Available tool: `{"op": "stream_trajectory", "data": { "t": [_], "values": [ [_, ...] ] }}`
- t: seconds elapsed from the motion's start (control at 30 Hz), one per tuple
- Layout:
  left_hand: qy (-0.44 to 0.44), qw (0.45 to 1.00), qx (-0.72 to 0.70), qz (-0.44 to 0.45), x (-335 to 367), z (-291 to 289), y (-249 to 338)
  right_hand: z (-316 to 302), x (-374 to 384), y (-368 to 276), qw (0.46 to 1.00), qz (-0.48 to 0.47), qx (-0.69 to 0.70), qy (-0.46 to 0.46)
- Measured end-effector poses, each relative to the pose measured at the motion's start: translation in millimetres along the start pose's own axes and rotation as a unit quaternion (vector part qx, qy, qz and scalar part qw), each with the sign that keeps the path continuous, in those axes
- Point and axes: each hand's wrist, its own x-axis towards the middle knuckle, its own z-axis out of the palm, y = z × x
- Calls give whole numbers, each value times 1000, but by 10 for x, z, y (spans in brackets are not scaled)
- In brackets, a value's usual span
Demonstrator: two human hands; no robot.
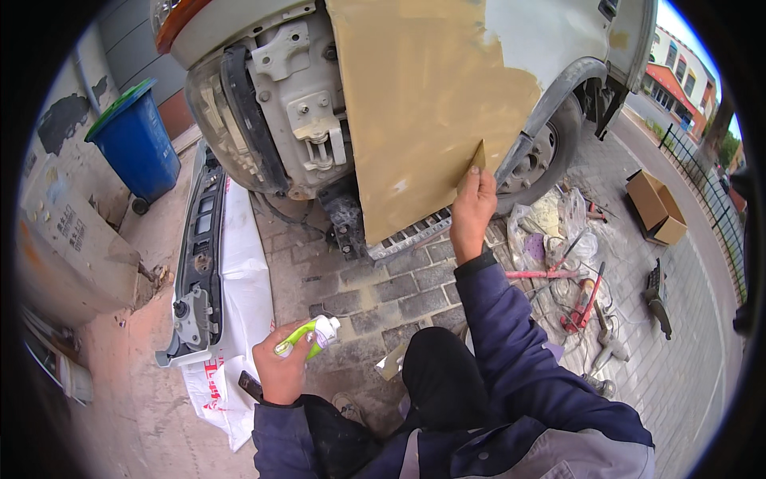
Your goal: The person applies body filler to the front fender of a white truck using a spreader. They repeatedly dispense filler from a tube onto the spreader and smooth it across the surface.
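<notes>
My right hand reaches up to a vehicle body panel coated in tan filler. Its fingers pinch a thin, flat spreader, smeared the same tan, with the edge at the panel's lower right. Lower down on the left, my left hand is closed around a small green-and-white tube-like object. Most of that object's body is hidden by the fingers, so its exact kind is unclear. The hand is held over the paving, apart from the panel.
Beside the panel are exposed front-end brackets and a wheel. A long bumper part lies on white sheeting at left, near a blue bin. At right are red-handled tools, plastic wrap and a cardboard box.
</notes>
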Motion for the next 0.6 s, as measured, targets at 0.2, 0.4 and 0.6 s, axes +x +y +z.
{"op": "stream_trajectory", "data": {
  "t": [0.2, 0.4, 0.6],
  "values": [
    [-12, 1000, 12, 6, 24, 7, -2, 346, -752, -276, 983, -160, -83, -42],
    [-9, 1000, 17, 15, 33, 33, 2, 394, -1481, -458, 967, -192, -69, -150],
    [-17, 1000, 15, 5, 54, 126, -31, 120, -1525, -486, 960, -188, -30, -205]
  ]
}}
